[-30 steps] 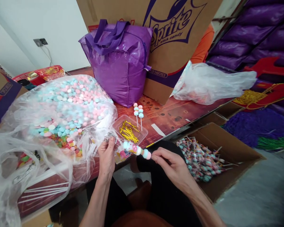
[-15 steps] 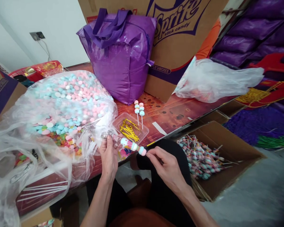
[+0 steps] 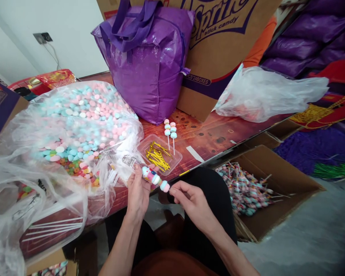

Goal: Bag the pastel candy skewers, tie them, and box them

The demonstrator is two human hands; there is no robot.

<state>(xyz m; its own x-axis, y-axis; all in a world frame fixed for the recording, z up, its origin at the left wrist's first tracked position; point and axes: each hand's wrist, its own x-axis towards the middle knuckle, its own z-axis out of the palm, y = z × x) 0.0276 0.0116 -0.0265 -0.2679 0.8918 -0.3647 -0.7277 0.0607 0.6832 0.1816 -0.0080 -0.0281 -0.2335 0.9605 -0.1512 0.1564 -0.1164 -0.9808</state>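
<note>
My left hand [image 3: 139,189] pinches a clear printed wrapper [image 3: 130,161] near the table's front edge. My right hand [image 3: 189,199] grips the stick end of a candy skewer [image 3: 160,182], a row of pink, white and pale blue marshmallow-like pieces. The skewer's far end lies at or inside the wrapper by my left fingers; how deep it sits I cannot tell. Just beyond my hands, a clear plastic tray [image 3: 176,163] holds gold twist ties [image 3: 158,157]. Two candy skewers [image 3: 170,129] lie behind the tray.
A big clear bag of pastel candies [image 3: 83,111] covers the table's left side, with white sticks [image 3: 54,229] in front. A purple bag [image 3: 149,65] stands at the back against a large carton [image 3: 215,57]. Right of my knee is an open box [image 3: 287,180] of wrapped candy skewers.
Both hands have come closer together, with the skewer moved left toward my left hand and the wrapper. The view has shifted slightly.
</note>
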